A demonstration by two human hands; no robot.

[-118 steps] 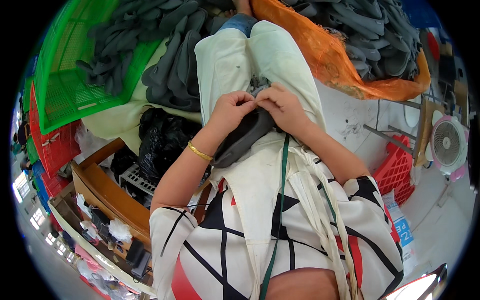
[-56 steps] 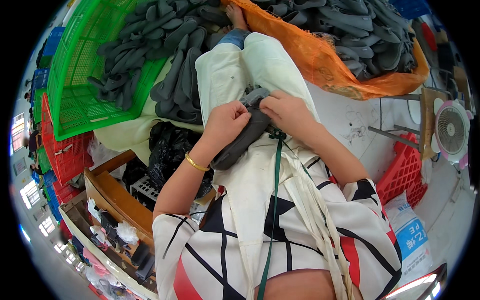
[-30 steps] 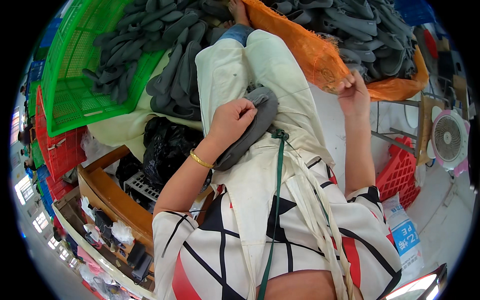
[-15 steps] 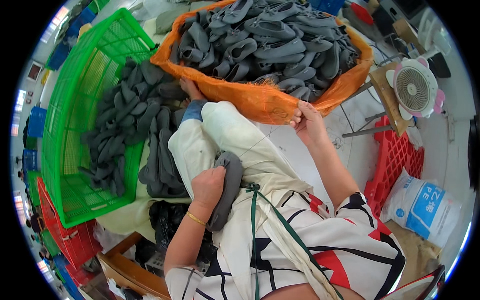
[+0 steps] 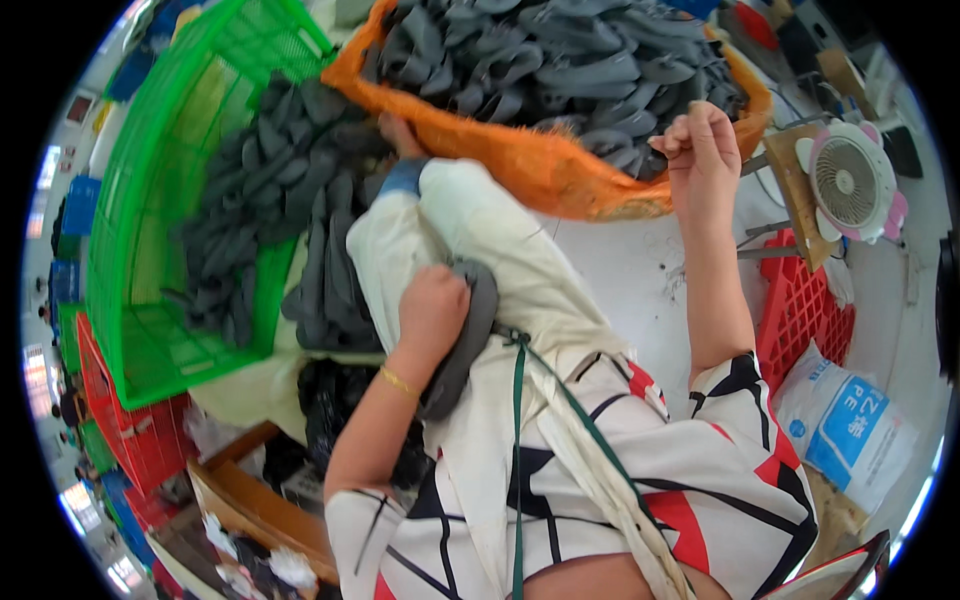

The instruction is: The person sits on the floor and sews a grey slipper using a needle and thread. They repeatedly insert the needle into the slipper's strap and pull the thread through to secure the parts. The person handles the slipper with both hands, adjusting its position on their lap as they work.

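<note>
Left hand grip closed around grey shoe insole, pressed on lap. Right hand fisted at rim of orange sack, 1 o'clock, nothing visibly held. Likely fetching step; next: pick fresh insole from pile.

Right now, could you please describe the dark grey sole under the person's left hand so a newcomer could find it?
Start at the cream apron over the person's lap, between the green plastic basket and the orange mesh sack. The left hand presses one long dark grey sole there. Unlike the piled soles, it lies alone on the lap.
</note>
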